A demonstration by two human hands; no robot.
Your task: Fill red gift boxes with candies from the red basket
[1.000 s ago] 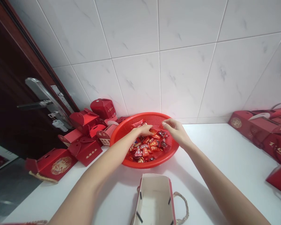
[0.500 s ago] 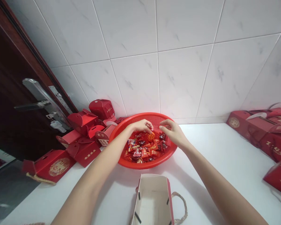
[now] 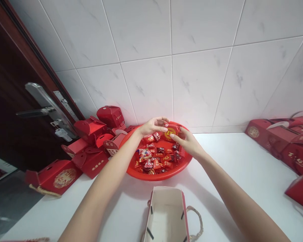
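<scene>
A red packet with a round gold mark (image 3: pixel 171 132) is held up over the back of a red plastic basket (image 3: pixel 156 177). My right hand (image 3: pixel 188 140) grips its right side, thumb on the front. At the packet's left edge, my left hand (image 3: pixel 155 127) has its thumb and fingers closed on it. Small wrapped candies (image 3: pixel 156 159), mostly red, lie in the basket below both hands. Nearer to me stands an open box (image 3: pixel 166 215) with a pale inside and a rope handle at its right.
Several red gift boxes (image 3: pixel 91 163) are grouped on the left of the white table (image 3: pixel 217 174), beside a dark door (image 3: pixel 12 87). More red boxes (image 3: pixel 280 141) line the right side. A tiled wall (image 3: pixel 197 84) rises behind the basket.
The red packet has come up into view between my hands, which were apart over the candies before. My fingers have closed on it. The view has shifted slightly.
</scene>
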